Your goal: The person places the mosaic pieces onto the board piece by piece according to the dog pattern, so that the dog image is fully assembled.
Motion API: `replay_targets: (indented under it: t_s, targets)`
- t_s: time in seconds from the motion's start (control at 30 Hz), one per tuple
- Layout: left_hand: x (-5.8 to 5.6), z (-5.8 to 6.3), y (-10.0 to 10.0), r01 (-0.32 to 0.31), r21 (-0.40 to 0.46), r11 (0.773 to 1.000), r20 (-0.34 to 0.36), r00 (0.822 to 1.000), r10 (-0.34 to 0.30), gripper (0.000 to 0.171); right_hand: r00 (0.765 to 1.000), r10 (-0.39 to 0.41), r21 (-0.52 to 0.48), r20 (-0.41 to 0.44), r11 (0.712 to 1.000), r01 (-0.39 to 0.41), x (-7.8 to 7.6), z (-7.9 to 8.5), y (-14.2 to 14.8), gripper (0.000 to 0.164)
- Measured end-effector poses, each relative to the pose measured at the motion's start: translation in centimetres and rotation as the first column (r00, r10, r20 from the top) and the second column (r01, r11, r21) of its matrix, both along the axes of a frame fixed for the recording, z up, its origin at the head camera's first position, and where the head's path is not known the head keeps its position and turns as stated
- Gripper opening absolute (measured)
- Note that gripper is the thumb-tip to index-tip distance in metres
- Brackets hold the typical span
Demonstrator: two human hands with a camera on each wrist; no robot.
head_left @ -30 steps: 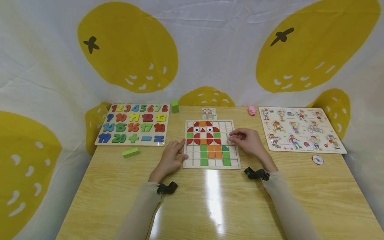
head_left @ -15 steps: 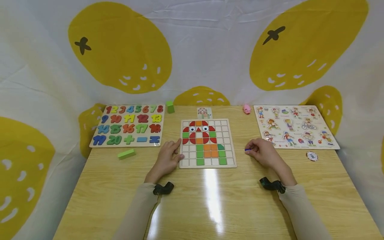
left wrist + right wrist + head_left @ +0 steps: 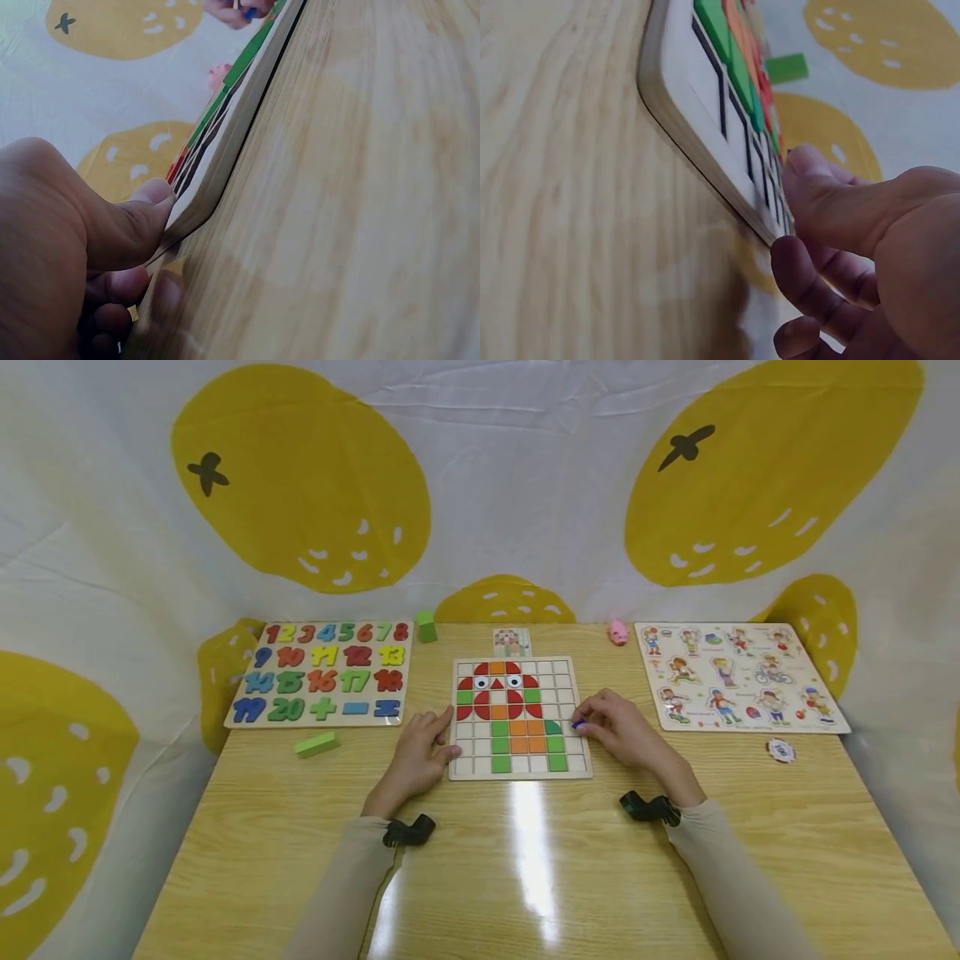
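Note:
A square wooden mosaic board [image 3: 465,765] with a grid of cells lies mid-table. Red, orange and green tiles with two eye pieces form a bird-like figure on it. My left hand [image 3: 416,756] rests beside the board, thumb and index fingertip touching its left edge. Between the thumb and fingers of my right hand [image 3: 626,735] is a small blue piece [image 3: 578,724], pinched at the board's right edge. Most of that piece is hidden by the fingers; its blue end [image 3: 251,13] also shows in the left wrist view.
A picture card [image 3: 512,642] lies behind the board. To the left are a number puzzle [image 3: 345,677] and two green blocks, one upright [image 3: 426,627], one lying flat [image 3: 317,745]. A pink pig figure [image 3: 617,632], a sports picture puzzle [image 3: 701,672] and a poker chip [image 3: 781,750] are at right.
My right hand moved from the board's right side out to the table, where the blue piece showed in its fingers, then back left to the board's edge. My left hand stayed at the board.

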State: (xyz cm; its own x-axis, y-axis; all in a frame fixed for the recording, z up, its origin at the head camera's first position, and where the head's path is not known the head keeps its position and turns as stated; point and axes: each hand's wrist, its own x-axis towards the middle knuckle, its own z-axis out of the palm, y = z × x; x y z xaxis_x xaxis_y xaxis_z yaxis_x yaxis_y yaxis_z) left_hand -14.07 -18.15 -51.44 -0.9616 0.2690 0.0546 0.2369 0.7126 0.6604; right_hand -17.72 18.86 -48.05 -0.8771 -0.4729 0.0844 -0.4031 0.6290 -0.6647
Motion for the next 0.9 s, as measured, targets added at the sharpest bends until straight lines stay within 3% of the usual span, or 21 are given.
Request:
replay_targets:
  t_s: [0.23,0.57,0.9]
  targets:
    - [0.0,0.0,0.3,0.000,-0.017,1.000,0.010,1.000,0.000,0.068,0.998,-0.012,0.018,0.061,1.000,0.011,0.0,-0.4,-0.8,0.012]
    - [0.1,0.1,0.2,-0.009,-0.009,1.000,-0.014,1.000,0.008,0.068,0.997,-0.034,0.000,0.064,0.999,0.034,-0.3,-0.8,-0.9,0.018]
    - [0.1,0.0,0.1,-0.007,-0.017,1.000,-0.010,1.000,0.006,0.068,0.997,-0.043,-0.028,0.069,0.999,0.045,-0.1,-1.1,-1.3,0.012]
